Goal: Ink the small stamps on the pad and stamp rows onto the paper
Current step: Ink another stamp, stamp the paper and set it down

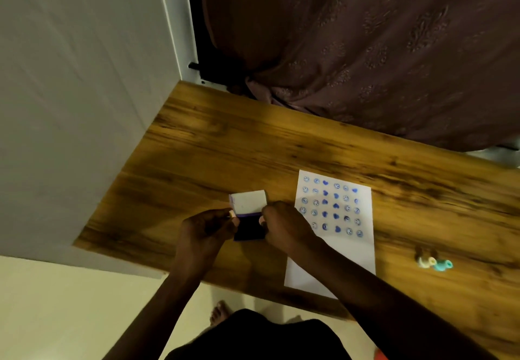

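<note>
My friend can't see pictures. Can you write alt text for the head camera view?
Two hands, left hand and right hand, grip an open ink pad on a wooden table. Right of it, a white paper carries rows of blue stamped faces and hearts. Small stamps lie further right.

One paper (332, 249), one ink pad (249, 228), two hands, a few small stamps (433, 262)

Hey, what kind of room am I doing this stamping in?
Probably a room at home: a wood-grain table stands against a patterned curtain beside a white wall, over a pale tiled floor.
</note>
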Demonstrator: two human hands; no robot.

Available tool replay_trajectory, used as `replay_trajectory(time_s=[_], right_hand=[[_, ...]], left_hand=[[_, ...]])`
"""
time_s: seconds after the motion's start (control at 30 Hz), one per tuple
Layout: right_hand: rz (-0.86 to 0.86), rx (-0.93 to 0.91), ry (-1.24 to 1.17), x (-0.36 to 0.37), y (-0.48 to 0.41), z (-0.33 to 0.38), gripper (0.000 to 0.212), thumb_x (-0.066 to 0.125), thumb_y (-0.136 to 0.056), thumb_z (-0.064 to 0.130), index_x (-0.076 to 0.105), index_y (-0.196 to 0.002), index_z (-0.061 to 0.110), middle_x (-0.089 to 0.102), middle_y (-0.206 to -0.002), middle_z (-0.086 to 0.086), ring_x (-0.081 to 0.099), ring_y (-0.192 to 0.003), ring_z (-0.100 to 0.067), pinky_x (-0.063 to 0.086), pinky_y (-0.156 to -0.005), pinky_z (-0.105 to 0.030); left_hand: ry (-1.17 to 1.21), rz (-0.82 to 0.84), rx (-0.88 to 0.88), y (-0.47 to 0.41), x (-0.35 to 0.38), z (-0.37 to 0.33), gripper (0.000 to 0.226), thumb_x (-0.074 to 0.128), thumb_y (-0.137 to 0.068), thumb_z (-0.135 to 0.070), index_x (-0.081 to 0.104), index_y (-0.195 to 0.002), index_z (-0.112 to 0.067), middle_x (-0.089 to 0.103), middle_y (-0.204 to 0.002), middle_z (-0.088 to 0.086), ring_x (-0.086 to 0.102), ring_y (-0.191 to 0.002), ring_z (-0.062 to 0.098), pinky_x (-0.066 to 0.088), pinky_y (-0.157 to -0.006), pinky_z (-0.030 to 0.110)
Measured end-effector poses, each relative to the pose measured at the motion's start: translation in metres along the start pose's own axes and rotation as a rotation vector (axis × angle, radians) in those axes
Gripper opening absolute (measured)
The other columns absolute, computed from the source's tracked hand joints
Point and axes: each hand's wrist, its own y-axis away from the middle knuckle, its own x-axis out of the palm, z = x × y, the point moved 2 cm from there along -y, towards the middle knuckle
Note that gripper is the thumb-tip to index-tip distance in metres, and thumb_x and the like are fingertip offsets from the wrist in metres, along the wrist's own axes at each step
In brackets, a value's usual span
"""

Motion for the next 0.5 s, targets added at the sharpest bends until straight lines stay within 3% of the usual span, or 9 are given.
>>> replay_trajectory(time_s=[0.2,0.33,0.43,0.5], right_hand=[[-0.044,-0.013,-0.035,-0.007,0.005,-0.005,0.025,0.069,-0.092,0.019,0.066,-0.115,0.013,0.068,-0.118,-0.013,0.065,-0.111,-0.031,0.057,-0.093,-0.042],[-0.129,0.012,-0.249,-0.019,0.021,-0.015,0.017,0.063,-0.092,0.021,0.072,-0.104,0.015,0.073,-0.102,-0.010,0.070,-0.095,-0.026,0.059,-0.083,-0.041],[-0.213,0.063,-0.357,-0.032,0.038,-0.035,0.018,0.064,-0.094,0.031,0.075,-0.099,0.018,0.075,-0.092,-0.003,0.069,-0.083,-0.018,0.055,-0.070,-0.029],[-0.269,0.125,-0.358,-0.038,0.051,-0.057,0.019,0.065,-0.094,0.036,0.074,-0.099,0.020,0.075,-0.093,0.001,0.069,-0.083,-0.013,0.051,-0.071,-0.022]], left_hand=[[-0.052,0.011,0.024,0.000,0.017,-0.007,0.025,0.081,-0.084,-0.020,0.079,-0.109,-0.015,0.082,-0.095,-0.005,0.079,-0.089,0.011,0.061,-0.070,0.020],[-0.049,0.041,0.017,0.001,0.031,-0.006,0.024,0.081,-0.084,-0.016,0.079,-0.108,-0.017,0.082,-0.094,-0.006,0.079,-0.088,0.012,0.058,-0.068,0.016],[-0.084,0.069,0.010,0.002,0.040,-0.006,0.028,0.082,-0.082,-0.025,0.079,-0.109,-0.018,0.082,-0.096,-0.007,0.079,-0.090,0.011,0.060,-0.069,0.018],[-0.090,0.079,0.006,0.003,0.049,-0.006,0.027,0.082,-0.081,-0.026,0.080,-0.106,-0.020,0.082,-0.096,-0.008,0.079,-0.089,0.010,0.059,-0.067,0.017]])
